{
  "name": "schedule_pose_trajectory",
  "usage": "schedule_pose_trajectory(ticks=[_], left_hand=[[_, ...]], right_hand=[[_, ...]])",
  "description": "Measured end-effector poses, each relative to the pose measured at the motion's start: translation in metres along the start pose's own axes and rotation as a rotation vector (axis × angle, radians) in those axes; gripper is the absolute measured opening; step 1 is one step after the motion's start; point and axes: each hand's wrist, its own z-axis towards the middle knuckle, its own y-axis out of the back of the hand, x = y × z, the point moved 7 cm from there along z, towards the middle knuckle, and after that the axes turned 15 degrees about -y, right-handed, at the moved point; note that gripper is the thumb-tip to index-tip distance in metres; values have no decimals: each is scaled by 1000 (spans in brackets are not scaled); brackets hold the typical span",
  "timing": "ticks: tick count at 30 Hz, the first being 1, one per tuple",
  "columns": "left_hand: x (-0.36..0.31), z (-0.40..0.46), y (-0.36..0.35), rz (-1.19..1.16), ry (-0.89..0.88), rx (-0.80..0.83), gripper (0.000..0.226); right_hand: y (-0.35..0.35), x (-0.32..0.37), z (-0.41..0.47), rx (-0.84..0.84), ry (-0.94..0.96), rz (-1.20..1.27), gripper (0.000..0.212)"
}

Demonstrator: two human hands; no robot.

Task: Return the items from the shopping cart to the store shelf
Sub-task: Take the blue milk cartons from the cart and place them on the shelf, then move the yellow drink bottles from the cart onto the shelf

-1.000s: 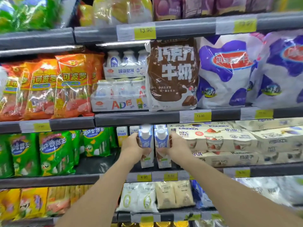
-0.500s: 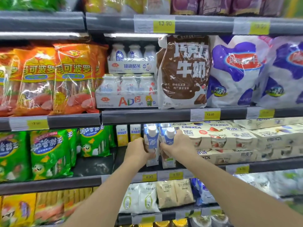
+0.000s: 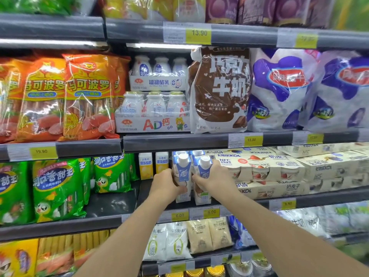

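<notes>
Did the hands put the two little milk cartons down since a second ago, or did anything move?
Barely anything moved. The left hand holds the left carton and the right hand holds the right carton, just as before, with both cartons upright on the shelf edge. Neither grip has let go. The view shifted a little because the head camera moved. The yellow cartons and yogurt packs stayed put.

I see bright, even store light. A strip lamp (image 3: pixel 159 45) under the shelf well above the hands glows white. Glare streaks the sausage bags (image 3: pixel 65 96) up-left of the grip and the purple-white bags (image 3: pixel 283 90) up-right. Frame edges bow and smear; bottom-right corner is blurred.
</notes>
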Motion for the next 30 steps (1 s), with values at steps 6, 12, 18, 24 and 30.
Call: schedule_pose_trajectory(ticks=[6,12,18,24,30], left_hand=[[1,-29,16,179,69,174,57],[-65,-50,-1,391,-288,459,40],[-151,-57,-117,649,-771,577,68],[-233,-64,-227,724,-981,615,91],[-334,-105,-355,663,-1067,779,91]], right_hand=[[26,-8,-24,-24,69,-90,49],[76,-58,-50,-185,76,-426,52],[131,-180,-61,-158,-149,-727,63],[204,-319,-99,-144,-393,-836,94],[299,-458,-161,-199,-616,-768,95]])
